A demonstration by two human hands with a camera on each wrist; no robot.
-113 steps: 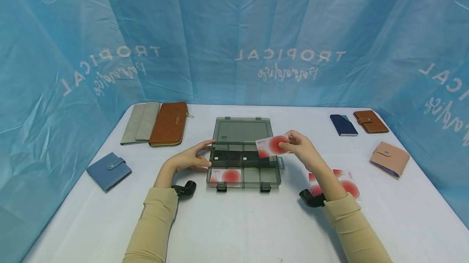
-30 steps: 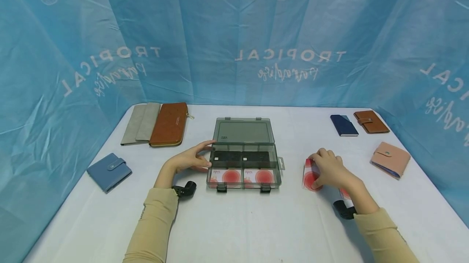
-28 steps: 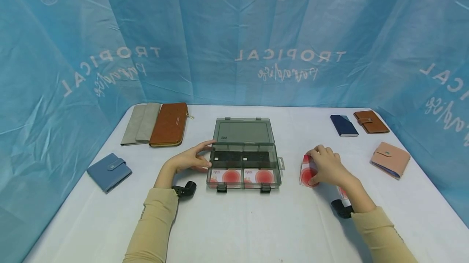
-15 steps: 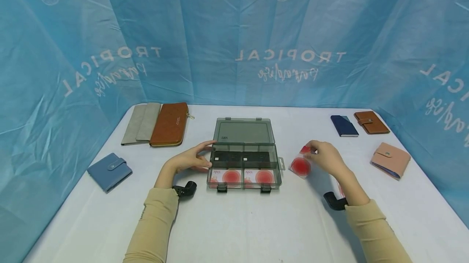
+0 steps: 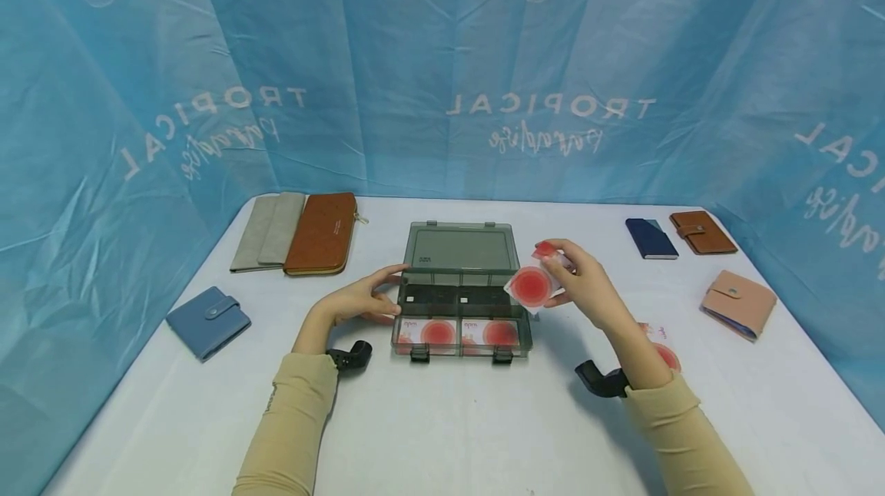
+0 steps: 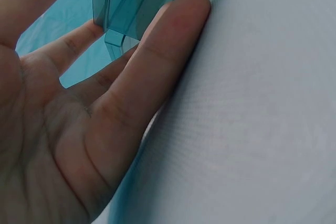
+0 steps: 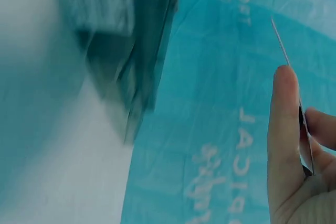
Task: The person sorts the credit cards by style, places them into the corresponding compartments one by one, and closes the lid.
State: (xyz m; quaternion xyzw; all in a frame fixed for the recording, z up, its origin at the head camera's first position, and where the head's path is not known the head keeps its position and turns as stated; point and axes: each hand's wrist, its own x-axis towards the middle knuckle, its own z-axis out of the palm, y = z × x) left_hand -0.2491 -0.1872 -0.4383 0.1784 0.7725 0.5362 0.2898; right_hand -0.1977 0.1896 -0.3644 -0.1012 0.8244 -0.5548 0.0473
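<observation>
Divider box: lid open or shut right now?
Open. In the head view, the lid is folded back on the far side of the box, away from the black clasps along its near edge.

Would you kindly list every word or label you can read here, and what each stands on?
"TROPICAL", mirrored: blue curtain, three times, the rightmost cut off.
"Paradise", mirrored script: under each, the rightmost also cut off.
Too small to read: marks on the box lid, cards in the box, card on the table, large brown wallet and left sleeve.
</observation>
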